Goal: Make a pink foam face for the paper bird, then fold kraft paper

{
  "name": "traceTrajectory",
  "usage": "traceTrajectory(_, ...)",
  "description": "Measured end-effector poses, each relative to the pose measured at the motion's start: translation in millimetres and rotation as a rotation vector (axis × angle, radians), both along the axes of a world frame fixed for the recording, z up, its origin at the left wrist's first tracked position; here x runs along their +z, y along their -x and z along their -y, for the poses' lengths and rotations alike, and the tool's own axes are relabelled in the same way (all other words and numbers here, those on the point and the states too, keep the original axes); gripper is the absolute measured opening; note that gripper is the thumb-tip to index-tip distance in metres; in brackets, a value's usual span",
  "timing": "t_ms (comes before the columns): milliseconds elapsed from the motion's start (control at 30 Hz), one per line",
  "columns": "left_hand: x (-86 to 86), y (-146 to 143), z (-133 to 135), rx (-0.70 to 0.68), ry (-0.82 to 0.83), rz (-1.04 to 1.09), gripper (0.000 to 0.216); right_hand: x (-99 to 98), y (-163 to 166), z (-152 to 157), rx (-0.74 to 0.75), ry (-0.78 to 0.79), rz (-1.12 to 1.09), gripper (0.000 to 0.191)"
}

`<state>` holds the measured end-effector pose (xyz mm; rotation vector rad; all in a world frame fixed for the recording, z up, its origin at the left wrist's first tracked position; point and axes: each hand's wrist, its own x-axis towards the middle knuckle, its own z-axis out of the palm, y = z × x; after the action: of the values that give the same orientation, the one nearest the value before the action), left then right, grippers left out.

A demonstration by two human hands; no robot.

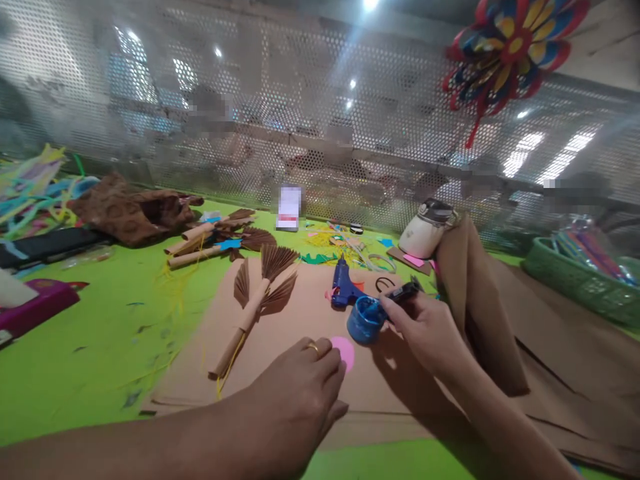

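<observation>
My left hand, a ring on one finger, is closed with its fingertips at the edge of a pink paper circle on the brown paper. In my right hand is a dark, slim tool, its kind unclear; its near end reaches the rim of a small blue jar. Just behind the jar, a blue glue gun stands on the paper. To the left lies a rolled brown paper stick topped with pleated paper fans.
Brown paper sheets cover part of the green table. More paper sticks lie at back left, near a brown cloth. A white pot, folded brown paper and a green basket stand on the right.
</observation>
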<state>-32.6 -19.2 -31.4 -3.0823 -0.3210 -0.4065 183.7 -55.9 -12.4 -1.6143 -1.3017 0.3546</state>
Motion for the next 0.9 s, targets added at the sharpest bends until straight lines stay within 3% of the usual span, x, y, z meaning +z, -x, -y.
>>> traceTrajectory(233, -3.8, 6.3, 7.8, 0.034, 0.035, 0.066, 0.04, 4.0, 3.9, 5.5, -0.023, -0.016, -0.074, 0.026)
traceTrajectory(400, -3.5, 5.1, 8.8, -0.04, -0.028, 0.003, 0.033, 1.7, 5.4, 7.5, -0.074, -0.089, -0.124, 0.024)
traceTrajectory(733, -2.7, 8.1, 16.5, 0.04, -0.044, -0.036, 0.042, 4.7, 0.7, 12.3, -0.04, 0.05, -0.007, 0.029)
traceTrajectory(900, -12.8, 6.8, 12.3, -0.007, 0.001, -0.016, 0.047, 23.2, 7.7, 26.2, -0.381, -0.102, 0.064, 0.03)
